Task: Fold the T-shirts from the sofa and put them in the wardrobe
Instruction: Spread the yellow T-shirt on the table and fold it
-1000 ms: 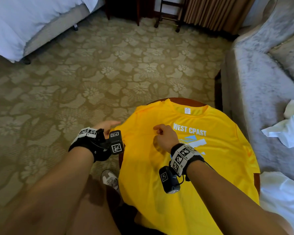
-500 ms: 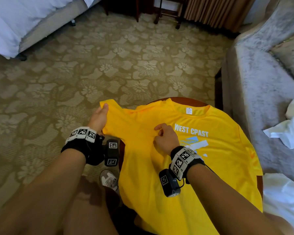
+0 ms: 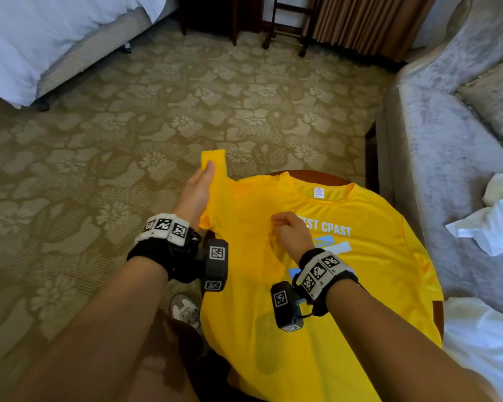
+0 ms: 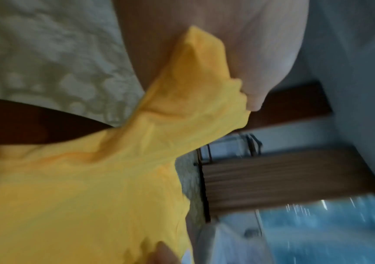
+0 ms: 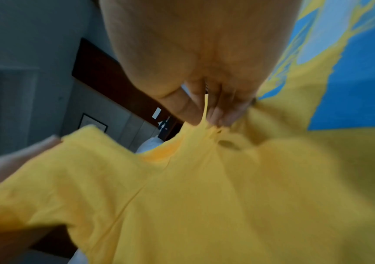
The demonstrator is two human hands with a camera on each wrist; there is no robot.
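Observation:
A yellow T-shirt (image 3: 360, 280) with white lettering and a blue print lies face up over a round dark wooden table (image 3: 311, 176). My left hand (image 3: 196, 192) grips its left sleeve (image 3: 215, 166) and holds it lifted off the table's left edge; the left wrist view shows the sleeve (image 4: 191, 100) bunched in the palm. My right hand (image 3: 288, 236) pinches a fold of the chest fabric beside the lettering, and the right wrist view shows the fabric (image 5: 207, 128) squeezed between thumb and fingers. More white T-shirts (image 3: 494, 224) lie crumpled on the sofa.
A grey velvet sofa (image 3: 436, 158) stands right of the table, with white cloth (image 3: 482, 343) at its near end. A bed (image 3: 41, 39) is at far left. Dark furniture legs (image 3: 285, 30) and a curtain stand at the back. Patterned carpet (image 3: 157, 117) covers the floor.
My left hand has taken the left sleeve from the table's edge and lifted it up and outward. My right hand has stayed pinching the chest fabric.

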